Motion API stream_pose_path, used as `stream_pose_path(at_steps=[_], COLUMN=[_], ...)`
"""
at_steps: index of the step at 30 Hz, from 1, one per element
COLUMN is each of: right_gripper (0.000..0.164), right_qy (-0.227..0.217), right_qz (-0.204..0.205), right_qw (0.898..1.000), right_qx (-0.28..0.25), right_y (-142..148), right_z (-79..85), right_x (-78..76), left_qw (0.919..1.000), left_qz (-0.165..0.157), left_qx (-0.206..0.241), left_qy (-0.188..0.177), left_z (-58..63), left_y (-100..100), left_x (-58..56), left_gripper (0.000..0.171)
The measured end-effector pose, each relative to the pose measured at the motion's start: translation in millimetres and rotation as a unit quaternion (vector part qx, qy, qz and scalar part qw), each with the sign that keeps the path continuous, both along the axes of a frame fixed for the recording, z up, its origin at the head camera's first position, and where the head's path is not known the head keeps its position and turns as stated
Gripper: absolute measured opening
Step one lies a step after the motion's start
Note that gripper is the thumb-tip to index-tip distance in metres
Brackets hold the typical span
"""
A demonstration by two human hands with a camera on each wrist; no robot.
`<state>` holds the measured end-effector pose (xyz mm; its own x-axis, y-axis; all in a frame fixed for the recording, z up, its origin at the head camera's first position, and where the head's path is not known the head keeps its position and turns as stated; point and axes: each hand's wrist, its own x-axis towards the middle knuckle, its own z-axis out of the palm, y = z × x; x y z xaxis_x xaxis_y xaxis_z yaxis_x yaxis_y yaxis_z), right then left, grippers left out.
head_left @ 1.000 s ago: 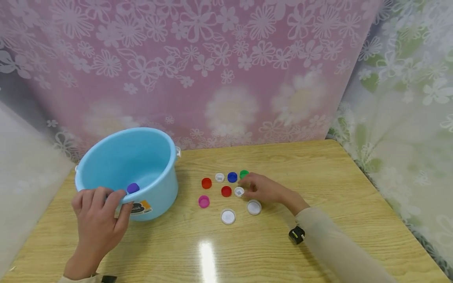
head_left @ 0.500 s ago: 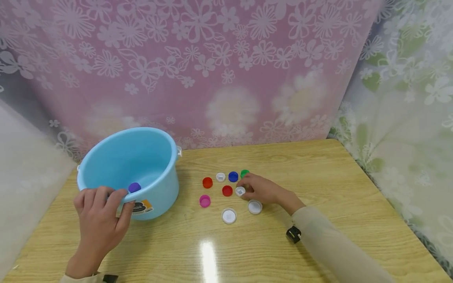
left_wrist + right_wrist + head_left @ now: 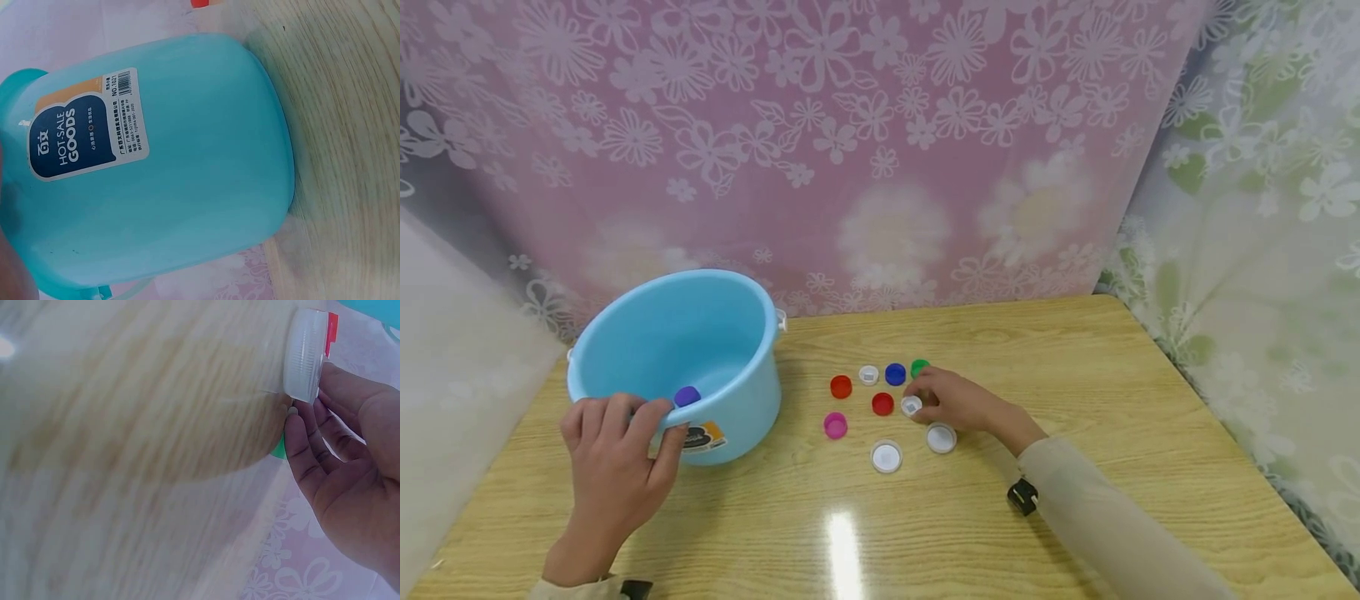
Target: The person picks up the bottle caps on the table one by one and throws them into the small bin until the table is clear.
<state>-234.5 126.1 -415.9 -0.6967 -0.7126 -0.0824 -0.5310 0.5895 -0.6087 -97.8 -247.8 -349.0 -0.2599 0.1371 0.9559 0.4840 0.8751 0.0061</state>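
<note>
My left hand [image 3: 617, 467] grips the near rim of a light blue bucket [image 3: 748, 417], fingers over the edge and thumb outside. A purple bottle cap [image 3: 687, 396] shows inside, just beyond that rim. In the left wrist view, the bucket's labelled side [image 3: 200, 169] fills much of the picture. On the table, my right hand [image 3: 958, 402] pinches a small white bottle cap [image 3: 912, 407] between thumb and fingers. From the right wrist, a larger white lid [image 3: 306, 356] stands in front of the right hand [image 3: 356, 469] and hides its fingertips partly.
Around the right hand lie a green cap [image 3: 919, 367], a blue cap [image 3: 895, 374], another white cap [image 3: 868, 375], red caps [image 3: 883, 404] and a pink cap [image 3: 836, 426]. Larger white lids [image 3: 887, 457] sit nearer on the wooden table [image 3: 760, 533]. A floral curtain [image 3: 880, 167] hangs behind.
The right forearm has shifted slightly left, its fingers staying at the small white cap. The left hand keeps its grip on the bucket rim.
</note>
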Motion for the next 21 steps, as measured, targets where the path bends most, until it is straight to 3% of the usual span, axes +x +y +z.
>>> stream_pose_path(at_steps=[10,21], right_gripper=[0.026,0.034], right_qy=[0.020,0.020], right_qz=[-0.005,-0.024], right_qw=[1.000,0.997], right_qx=[0.013,-0.074], right_y=[-4,-11], right_z=[11.4,45.5], right_x=[-1.2,-0.8], left_qw=[1.0000,0.9999], left_qz=[0.004,0.004], left_qx=[-0.001,-0.002], left_qy=[-0.007,-0.017], left_z=[-0.4,-1.1], left_y=[-3,-4], left_x=[1.6,1.4], left_gripper=[0.037,0.038])
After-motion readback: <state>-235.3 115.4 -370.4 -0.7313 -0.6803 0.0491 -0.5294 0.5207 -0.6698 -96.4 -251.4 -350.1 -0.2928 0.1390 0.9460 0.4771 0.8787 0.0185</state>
